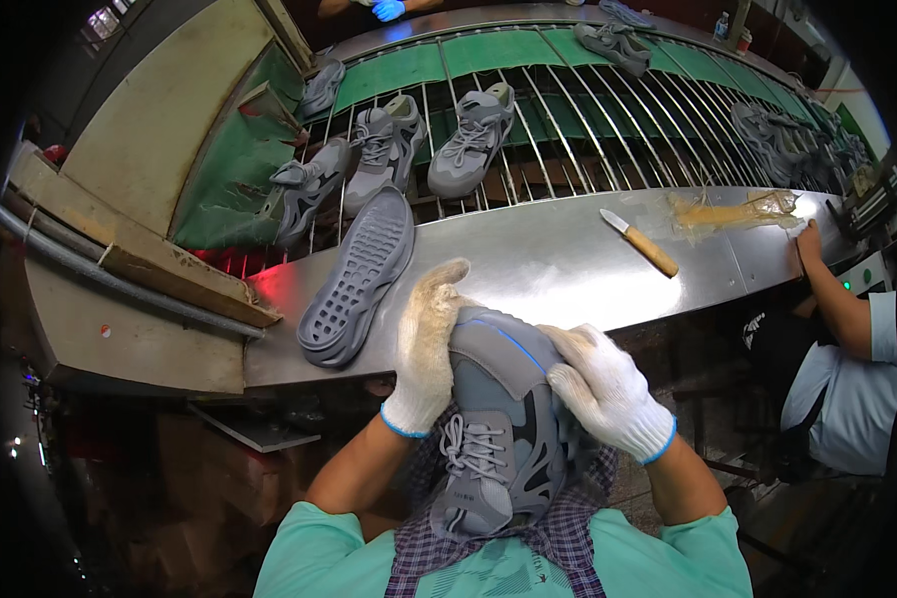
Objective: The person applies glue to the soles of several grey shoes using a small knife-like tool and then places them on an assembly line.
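Note:
A grey sneaker (486,460) is between my hands in front of my chest, toe pointing away from me and laces facing up. A thin blue line curves across its toe. My left hand (425,344), in a white knit glove with a yellowed palm, grips the left side of the toe. On the other side, my gloved right hand (608,389) closes around the toe's right edge with bent fingers. Just left of my left hand, a loose grey shoe sole (357,281) lies on the steel ledge, its square-holed face up. The sneaker's underside is hidden.
A wooden-handled knife (640,244) lies on the steel ledge (538,249). Beyond it, several grey sneakers (473,140) sit on a metal rod rack (608,140). A co-worker's arm (835,284) rests at the ledge's right end. A wooden panel (174,110) stands at left.

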Motion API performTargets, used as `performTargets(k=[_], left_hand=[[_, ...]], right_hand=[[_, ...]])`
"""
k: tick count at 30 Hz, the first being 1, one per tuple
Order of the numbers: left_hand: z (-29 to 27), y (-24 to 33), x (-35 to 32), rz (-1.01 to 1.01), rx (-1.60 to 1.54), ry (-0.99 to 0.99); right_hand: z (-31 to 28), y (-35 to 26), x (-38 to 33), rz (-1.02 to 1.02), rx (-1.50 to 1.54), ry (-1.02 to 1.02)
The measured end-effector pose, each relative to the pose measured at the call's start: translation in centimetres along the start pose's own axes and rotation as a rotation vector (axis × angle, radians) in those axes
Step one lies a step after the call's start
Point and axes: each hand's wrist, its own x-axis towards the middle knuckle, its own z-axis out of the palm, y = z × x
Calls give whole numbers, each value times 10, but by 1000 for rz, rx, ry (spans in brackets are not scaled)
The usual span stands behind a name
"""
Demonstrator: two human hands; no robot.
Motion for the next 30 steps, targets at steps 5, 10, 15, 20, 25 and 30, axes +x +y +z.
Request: performTargets(k=[5,10,15,20,25,30], left_hand=[[-12,16,12,-135,-108,-146],[6,41,9,-221,-319,-189],[3,31,9,-182,-634,-272],[-23,-39,-15,-635,-435,-397],[-71,-74,-76,-544,-725,-420],[-56,15,14,151,723,-652]], right_hand=[[-8,9,-23,70,163,-112],[-33,-15,4,-102,28,-65],[-44,-64,41,-185,-29,-12],[-60,-81,8,-493,100,297],[-34,1,-11,-420,848,110],[65,96,-65,351,963,80]])
